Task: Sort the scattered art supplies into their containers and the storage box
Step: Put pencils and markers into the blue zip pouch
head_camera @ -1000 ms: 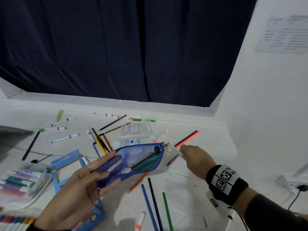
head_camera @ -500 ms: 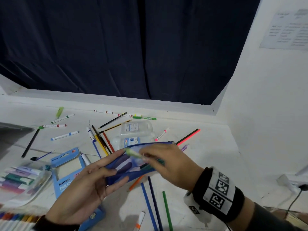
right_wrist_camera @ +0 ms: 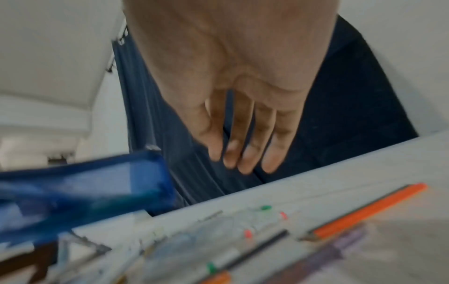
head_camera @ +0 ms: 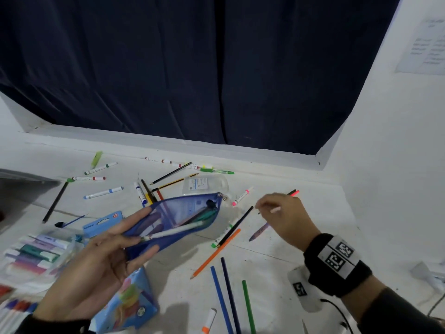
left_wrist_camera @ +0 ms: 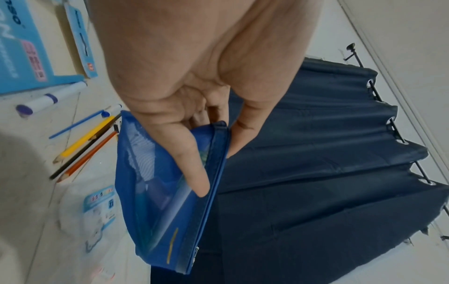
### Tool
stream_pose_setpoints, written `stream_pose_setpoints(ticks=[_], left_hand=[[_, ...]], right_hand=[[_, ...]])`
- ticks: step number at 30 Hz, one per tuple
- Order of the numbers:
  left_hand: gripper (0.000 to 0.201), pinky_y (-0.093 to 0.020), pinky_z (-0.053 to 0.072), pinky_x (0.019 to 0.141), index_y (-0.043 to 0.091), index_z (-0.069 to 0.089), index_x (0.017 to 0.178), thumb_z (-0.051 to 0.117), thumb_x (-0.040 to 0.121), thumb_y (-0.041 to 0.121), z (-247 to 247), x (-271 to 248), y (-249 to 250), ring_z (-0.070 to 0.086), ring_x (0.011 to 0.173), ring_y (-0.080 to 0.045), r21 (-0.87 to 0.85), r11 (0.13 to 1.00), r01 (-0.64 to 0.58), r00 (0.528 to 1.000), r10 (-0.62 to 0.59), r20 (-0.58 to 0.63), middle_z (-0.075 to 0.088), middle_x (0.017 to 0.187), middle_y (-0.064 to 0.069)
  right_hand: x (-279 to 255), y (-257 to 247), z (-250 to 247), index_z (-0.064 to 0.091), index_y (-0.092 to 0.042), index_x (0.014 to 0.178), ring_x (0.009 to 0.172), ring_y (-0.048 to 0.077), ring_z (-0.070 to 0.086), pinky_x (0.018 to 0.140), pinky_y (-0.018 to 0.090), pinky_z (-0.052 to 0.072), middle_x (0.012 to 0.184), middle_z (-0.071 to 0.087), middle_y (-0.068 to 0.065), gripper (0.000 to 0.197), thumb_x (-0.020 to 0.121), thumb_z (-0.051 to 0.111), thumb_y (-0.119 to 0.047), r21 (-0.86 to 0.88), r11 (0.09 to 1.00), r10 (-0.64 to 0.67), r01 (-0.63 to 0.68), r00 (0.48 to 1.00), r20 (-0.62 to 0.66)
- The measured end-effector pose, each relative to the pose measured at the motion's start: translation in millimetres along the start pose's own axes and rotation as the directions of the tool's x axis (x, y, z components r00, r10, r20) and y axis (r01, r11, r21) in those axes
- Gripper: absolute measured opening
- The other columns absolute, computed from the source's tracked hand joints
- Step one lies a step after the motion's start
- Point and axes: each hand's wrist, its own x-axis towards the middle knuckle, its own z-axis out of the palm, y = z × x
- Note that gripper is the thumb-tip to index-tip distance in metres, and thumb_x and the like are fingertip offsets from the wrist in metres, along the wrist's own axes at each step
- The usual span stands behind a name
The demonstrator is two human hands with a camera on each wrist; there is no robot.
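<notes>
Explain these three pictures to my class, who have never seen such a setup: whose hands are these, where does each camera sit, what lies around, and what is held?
A person is tidying art supplies with bare hands. One camera sits on the head, one on each wrist, looking along the fingers. The left hand grips a blue mesh zip pouch, already holding pens. The right hand, empty with relaxed fingers, reaches over the white surface. Scattered there are coloured pencils, such as a long orange pencil, and markers. The black wristband with a square code carries the right wrist's camera.
</notes>
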Motion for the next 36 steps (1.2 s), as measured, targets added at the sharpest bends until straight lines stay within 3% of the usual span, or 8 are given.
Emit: stream_pose_setpoints(ticks=[6, 9, 13, 16, 22, 25, 29, 36], left_hand=[[0.052, -0.038, 0.061, 0.077, 0.019, 0.073, 0.119, 0.044, 0.082, -0.002, -14, -2, 14, 0.068, 0.115, -0.022, 0.000, 0.999, -0.053, 0.998, 0.053, -0.035, 0.068, 0.130, -0.004], [0.052, -0.039, 0.061, 0.078, 0.019, 0.072, 0.121, 0.044, 0.082, -0.002, -19, -4, 14, 0.067, 0.116, -0.023, -0.002, 0.999, -0.055, 0.997, 0.054, -0.047, 0.067, 0.131, -0.004], [0.050, -0.040, 0.061, 0.076, 0.018, 0.072, 0.121, 0.052, 0.079, 0.000, -22, -6, 9, 0.068, 0.114, -0.025, -0.016, 0.999, -0.030, 0.998, 0.030, -0.049, 0.067, 0.131, -0.006], [0.070, -0.042, 0.061, 0.079, 0.017, 0.071, 0.123, 0.082, 0.054, 0.009, -25, -8, 6, 0.068, 0.114, -0.027, 0.002, 1.000, -0.023, 0.999, 0.023, -0.034, 0.067, 0.132, -0.008], [0.085, -0.046, 0.057, 0.086, 0.015, 0.071, 0.123, 0.095, 0.041, 0.014, -23, -13, -3, 0.066, 0.117, -0.026, 0.010, 1.000, 0.018, 0.998, -0.017, -0.056, 0.067, 0.132, -0.007], [0.051, -0.044, 0.059, 0.081, 0.012, 0.070, 0.124, 0.059, 0.077, -0.004, -17, -14, -10, 0.069, 0.113, -0.028, -0.017, 0.997, 0.074, 0.995, -0.075, -0.071, 0.069, 0.128, -0.009], [0.053, -0.044, 0.061, 0.078, 0.011, 0.070, 0.124, 0.046, 0.081, -0.010, -12, -20, -15, 0.068, 0.114, -0.031, -0.046, 0.987, 0.154, 0.986, -0.157, -0.060, 0.069, 0.127, -0.008], [0.053, -0.046, 0.060, 0.078, 0.011, 0.071, 0.123, 0.046, 0.081, -0.010, -13, -29, -13, 0.067, 0.115, -0.033, -0.058, 0.975, 0.212, 0.977, -0.213, -0.013, 0.068, 0.129, -0.008]], right_hand=[[-12, 47, 27, 0.047, -0.022, 0.143, 0.138, 0.019, 0.038, 0.112, 0.033, 0.034, 0.145, 0.045, -0.003, 0.051, 0.094, 0.047, -0.009, -0.585, 0.811, 0.324, 0.025, 0.812, 0.485], [-12, 39, 36, 0.059, -0.020, 0.128, 0.128, 0.030, 0.047, 0.098, 0.041, 0.046, 0.128, 0.056, 0.003, 0.044, 0.089, 0.050, -0.002, -0.690, 0.696, 0.254, 0.199, 0.830, 0.497], [-9, 27, 39, 0.069, -0.017, 0.074, 0.076, 0.024, 0.062, 0.057, 0.032, 0.045, 0.076, 0.063, 0.001, 0.019, 0.064, 0.085, -0.014, -0.713, 0.628, 0.078, 0.311, 0.887, 0.455], [-10, 25, 43, 0.062, -0.018, 0.094, 0.093, 0.024, 0.060, 0.066, 0.031, 0.039, 0.089, 0.058, 0.000, 0.011, 0.098, 0.053, -0.023, -0.671, 0.698, 0.090, 0.250, 0.899, 0.429], [-5, -32, 26, 0.044, -0.026, 0.101, 0.071, 0.016, 0.059, 0.065, 0.044, 0.051, 0.080, 0.061, -0.004, 0.006, 0.104, 0.039, -0.026, -0.125, 0.989, -0.050, 0.076, 0.980, 0.195], [-12, -82, 19, 0.047, -0.028, 0.105, 0.087, 0.017, 0.064, 0.075, 0.044, 0.054, 0.090, 0.065, -0.005, 0.008, 0.105, 0.039, -0.025, 0.187, 0.969, -0.192, 0.162, 0.968, 0.159], [-24, -127, 23, 0.052, -0.020, 0.106, 0.096, 0.021, 0.065, 0.083, 0.043, 0.054, 0.096, 0.066, -0.003, 0.011, 0.105, 0.041, -0.018, 0.409, 0.890, -0.305, 0.201, 0.929, 0.207], [-29, -122, 62, 0.054, -0.026, 0.120, 0.098, 0.005, 0.058, 0.087, 0.025, 0.047, 0.105, 0.062, -0.011, 0.019, 0.105, 0.043, -0.023, 0.275, 0.915, -0.387, 0.295, 0.832, 0.397]])
